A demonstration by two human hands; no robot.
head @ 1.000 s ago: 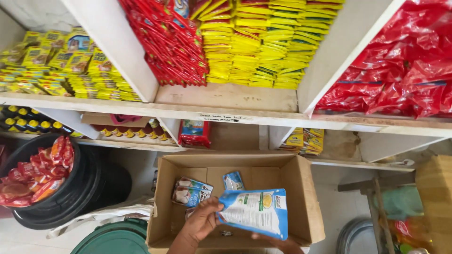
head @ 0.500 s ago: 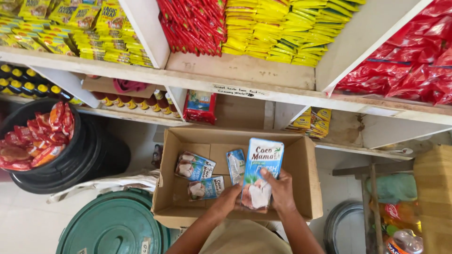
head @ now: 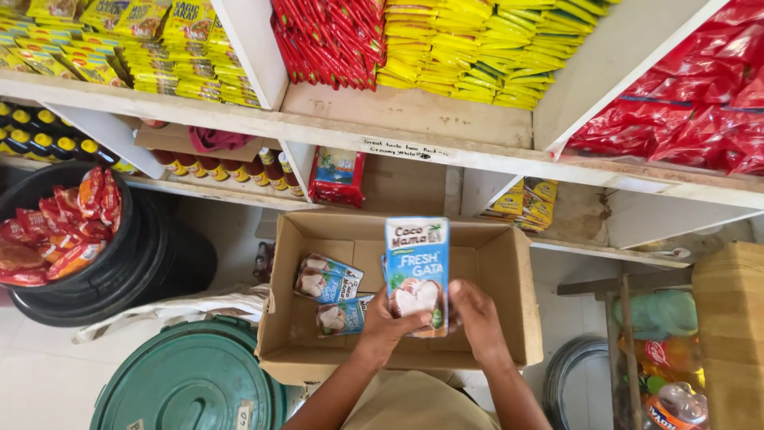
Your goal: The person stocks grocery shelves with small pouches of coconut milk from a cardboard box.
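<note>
A blue and white carton with a coconut picture is held upright above an open cardboard box. My left hand grips its lower left side. My right hand holds its lower right edge from behind. Two more cartons of the same kind lie flat on the box floor at the left. The box rests on my lap, below the white shelves.
White wooden shelves carry yellow packets, red packets and red bags. A black tub of red sachets stands at the left. A green bin lid lies lower left. Bottles sit lower right.
The carton has been lifted out of the box and turned upright, and both hands have closed on its lower end. The view has tilted down and to the left.
</note>
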